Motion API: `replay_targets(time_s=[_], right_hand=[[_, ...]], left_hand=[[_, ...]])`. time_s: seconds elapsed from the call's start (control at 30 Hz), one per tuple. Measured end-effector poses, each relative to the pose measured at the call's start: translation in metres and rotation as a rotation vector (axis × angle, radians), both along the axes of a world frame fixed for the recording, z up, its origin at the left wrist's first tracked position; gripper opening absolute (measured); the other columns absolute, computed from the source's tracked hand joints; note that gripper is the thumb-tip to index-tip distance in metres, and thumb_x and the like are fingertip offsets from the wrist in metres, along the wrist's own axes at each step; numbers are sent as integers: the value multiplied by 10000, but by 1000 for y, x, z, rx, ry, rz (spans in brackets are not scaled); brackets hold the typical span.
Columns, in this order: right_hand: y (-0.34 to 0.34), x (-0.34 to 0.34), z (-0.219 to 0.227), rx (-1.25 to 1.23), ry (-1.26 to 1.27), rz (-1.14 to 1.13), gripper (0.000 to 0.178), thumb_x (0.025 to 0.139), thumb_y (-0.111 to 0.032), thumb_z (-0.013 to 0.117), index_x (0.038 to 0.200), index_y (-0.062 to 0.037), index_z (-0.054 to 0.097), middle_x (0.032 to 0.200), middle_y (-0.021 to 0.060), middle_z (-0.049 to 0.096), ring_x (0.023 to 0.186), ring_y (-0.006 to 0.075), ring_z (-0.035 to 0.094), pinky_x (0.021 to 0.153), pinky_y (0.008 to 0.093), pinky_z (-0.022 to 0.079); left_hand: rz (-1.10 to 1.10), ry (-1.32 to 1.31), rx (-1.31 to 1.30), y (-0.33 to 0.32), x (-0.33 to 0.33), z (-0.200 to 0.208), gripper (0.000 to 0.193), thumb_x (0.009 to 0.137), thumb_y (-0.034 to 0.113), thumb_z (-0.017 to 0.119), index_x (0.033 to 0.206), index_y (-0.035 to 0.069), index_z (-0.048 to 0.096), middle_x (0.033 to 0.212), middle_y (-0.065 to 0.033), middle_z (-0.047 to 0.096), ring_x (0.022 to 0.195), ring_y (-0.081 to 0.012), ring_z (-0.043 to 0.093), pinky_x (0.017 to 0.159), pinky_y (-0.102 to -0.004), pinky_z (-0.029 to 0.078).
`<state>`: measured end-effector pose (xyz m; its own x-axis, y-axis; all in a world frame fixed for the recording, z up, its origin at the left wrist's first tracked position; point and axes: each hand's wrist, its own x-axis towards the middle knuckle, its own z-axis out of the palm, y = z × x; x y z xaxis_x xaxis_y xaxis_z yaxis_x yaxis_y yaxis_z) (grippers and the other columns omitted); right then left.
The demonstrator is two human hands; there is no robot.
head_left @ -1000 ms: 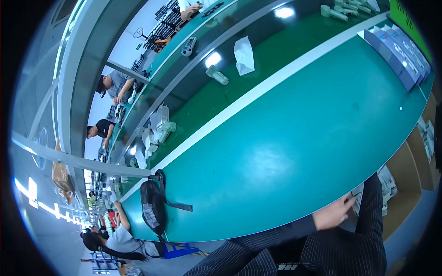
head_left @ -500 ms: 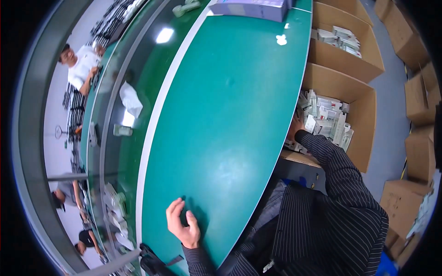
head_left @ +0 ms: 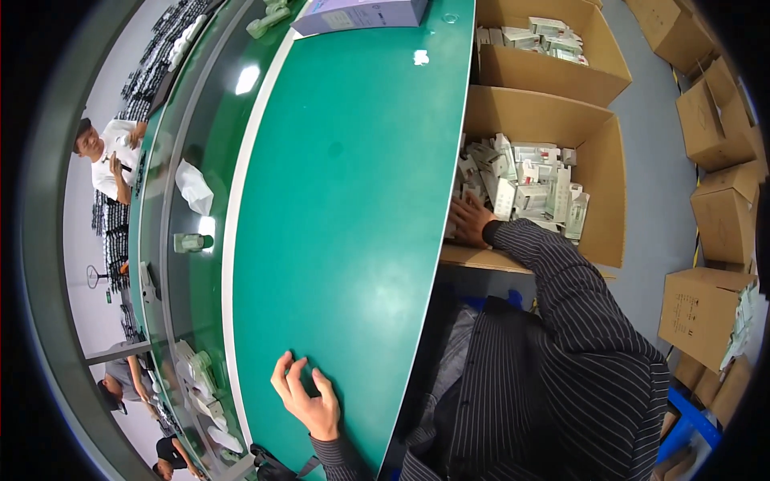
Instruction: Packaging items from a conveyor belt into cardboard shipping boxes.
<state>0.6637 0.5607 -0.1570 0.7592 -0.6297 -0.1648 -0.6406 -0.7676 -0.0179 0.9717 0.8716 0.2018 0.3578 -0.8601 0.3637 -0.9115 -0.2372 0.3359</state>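
Observation:
Above the green tabletop [head_left: 345, 200] my left hand [head_left: 311, 399] hovers with its fingers loosely curled and apart, holding nothing. My right hand [head_left: 472, 218] reaches into an open cardboard box [head_left: 601, 192] beside the table's right edge. Its fingers look stretched out against the near left part of a jumbled pile of small white-and-green cartons [head_left: 531, 196]. The fingertips are partly hidden, and I see no carton lifted in them.
A second cardboard box [head_left: 553, 76] with similar cartons stands beyond. A purple box [head_left: 365, 14] lies at the table's far end. On the left runs a green conveyor [head_left: 210, 301] with a white bag [head_left: 194, 188]. Several people work beyond it. More cardboard boxes [head_left: 706, 313] line the right.
The view has shifted, so the table and boxes appear farther left. My right hand remains in the box among the cartons. My left hand stays over the table, fingers slightly more spread.

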Motion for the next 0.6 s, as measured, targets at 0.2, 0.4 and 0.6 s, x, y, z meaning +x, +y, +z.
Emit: replay_targets(time_s=[0.2, 0.4, 0.6], right_hand=[[11, -24, 50, -55, -324, -28, 765, 989, -491, 556, 1597, -83, 334, 1689, 171, 234, 1572, 297, 210, 1243, 630, 134], [18, -148, 92, -176, -164, -396, 632, 982, -468, 571, 1567, -277, 423, 1696, 212, 162, 1576, 362, 162, 1187, 722, 113], [11, -211, 47, -103, 56, -688, 601, 1016, -501, 510, 1585, -370, 367, 1717, 175, 86, 1593, 339, 70, 1171, 746, 98]], left_hand=[[-3, -36, 42, 2, -2, 3, 226, 909, 40, 618, 1126, -22, 636, 1312, -216, 587, 1171, -383, 593, 998, -448, 477], [-42, -72, 64, 0, -2, 3, 227, 940, 65, 603, 1145, -30, 625, 1334, -214, 585, 1165, -360, 593, 960, -425, 482], [-26, -71, 76, -3, -10, 7, 219, 965, 90, 587, 1146, -29, 620, 1351, -197, 580, 1137, -320, 591, 880, -386, 475]])
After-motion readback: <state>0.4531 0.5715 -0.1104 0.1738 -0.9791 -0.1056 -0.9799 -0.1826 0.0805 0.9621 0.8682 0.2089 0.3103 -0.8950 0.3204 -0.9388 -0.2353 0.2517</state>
